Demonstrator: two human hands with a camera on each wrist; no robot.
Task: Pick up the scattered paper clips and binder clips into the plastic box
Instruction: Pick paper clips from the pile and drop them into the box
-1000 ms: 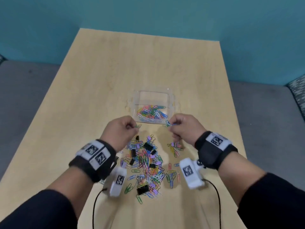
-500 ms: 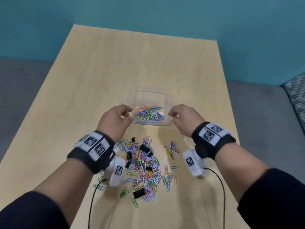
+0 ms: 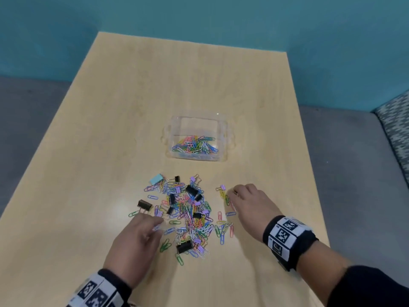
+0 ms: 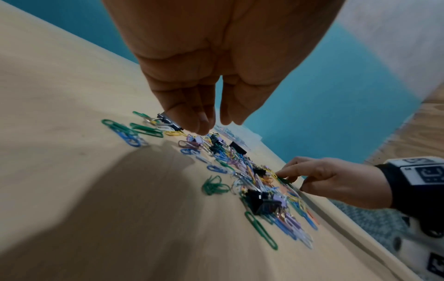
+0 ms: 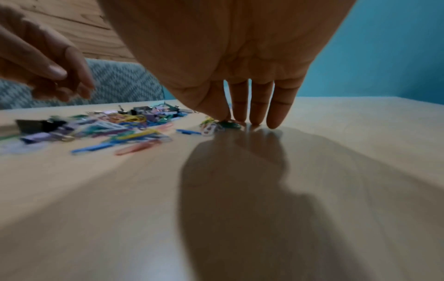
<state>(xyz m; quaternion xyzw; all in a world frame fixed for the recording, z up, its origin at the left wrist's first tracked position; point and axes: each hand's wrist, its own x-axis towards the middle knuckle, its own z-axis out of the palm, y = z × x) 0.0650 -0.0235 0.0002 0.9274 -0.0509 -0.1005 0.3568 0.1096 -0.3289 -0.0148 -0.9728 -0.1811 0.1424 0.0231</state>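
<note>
A clear plastic box (image 3: 224, 138) stands mid-table with colourful paper clips lying in it. Nearer to me lies a pile of paper clips and binder clips (image 3: 188, 214), among them a black binder clip (image 3: 145, 204) and a light blue one (image 3: 156, 179). My left hand (image 3: 156, 228) hovers over the pile's left side, fingers hanging relaxed (image 4: 216, 125) and holding nothing. My right hand (image 3: 232, 196) is at the pile's right side. Its straight fingertips (image 5: 254, 121) touch the table by a green paper clip (image 5: 229, 124).
The wooden table (image 3: 199, 80) stretches far beyond the box to a teal wall. Its right edge runs close to my right wrist. A patterned cushion (image 3: 396, 129) lies off the table to the right.
Both hands have drawn back from over the box to the pile. The clips pinched a second ago are no longer in them.
</note>
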